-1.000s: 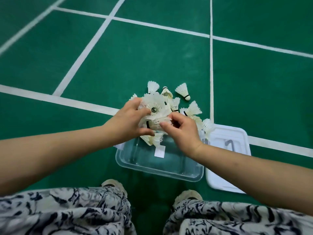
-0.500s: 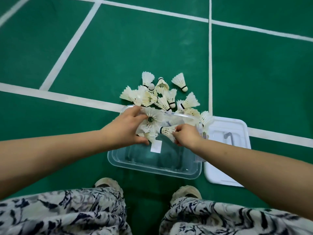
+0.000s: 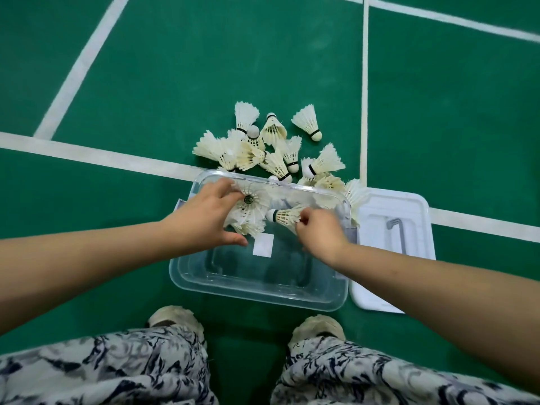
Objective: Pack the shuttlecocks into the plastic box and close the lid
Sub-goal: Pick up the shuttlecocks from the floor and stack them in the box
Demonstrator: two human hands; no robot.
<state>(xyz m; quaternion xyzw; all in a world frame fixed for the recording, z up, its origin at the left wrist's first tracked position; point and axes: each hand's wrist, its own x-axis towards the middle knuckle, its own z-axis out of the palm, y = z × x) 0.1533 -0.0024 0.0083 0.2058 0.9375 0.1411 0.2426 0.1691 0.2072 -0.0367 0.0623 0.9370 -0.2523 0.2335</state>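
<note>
A clear plastic box sits open on the green floor in front of my feet. My left hand holds a bunch of white shuttlecocks over the box's far left part. My right hand grips one shuttlecock by its feathers, cork pointing left, over the box's far middle. A pile of several loose shuttlecocks lies on the floor just beyond the box. The white lid lies flat to the right of the box.
White court lines cross the green floor. A white label is stuck on the box. My shoes and patterned trousers fill the bottom of the view, close to the box's near rim.
Both hands have come down and toward me from the pile, carrying shuttlecocks over the box. The pile behind is uncovered now.
</note>
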